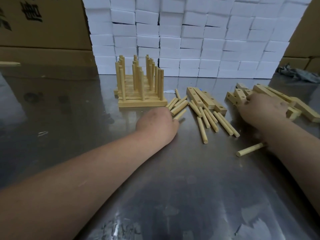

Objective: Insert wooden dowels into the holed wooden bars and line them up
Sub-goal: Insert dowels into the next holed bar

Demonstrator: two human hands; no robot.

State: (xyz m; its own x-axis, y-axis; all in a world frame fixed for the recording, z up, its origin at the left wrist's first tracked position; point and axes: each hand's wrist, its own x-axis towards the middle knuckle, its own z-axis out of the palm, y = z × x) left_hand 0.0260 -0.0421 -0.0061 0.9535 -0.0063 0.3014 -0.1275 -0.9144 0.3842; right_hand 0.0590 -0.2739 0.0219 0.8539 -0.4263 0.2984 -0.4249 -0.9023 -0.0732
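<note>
The left hand (156, 122) rests mid-way along the worktop (173, 196) with a loose dowel (180, 115) ending at its fingertips. The fingers are hidden under the hand, so I cannot tell their state. The right hand (261, 110) curls its fingers over the holed bars (270, 91) piled near the right edge.

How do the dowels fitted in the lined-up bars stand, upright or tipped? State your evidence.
Upright: the fitted dowels rise straight from the bars, parallel to one another.

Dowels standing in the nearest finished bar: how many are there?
3, all in the nearest bar: a left dowel, a middle dowel, a right dowel. None looks hidden there; the bars behind hold more, partly hidden.
</note>
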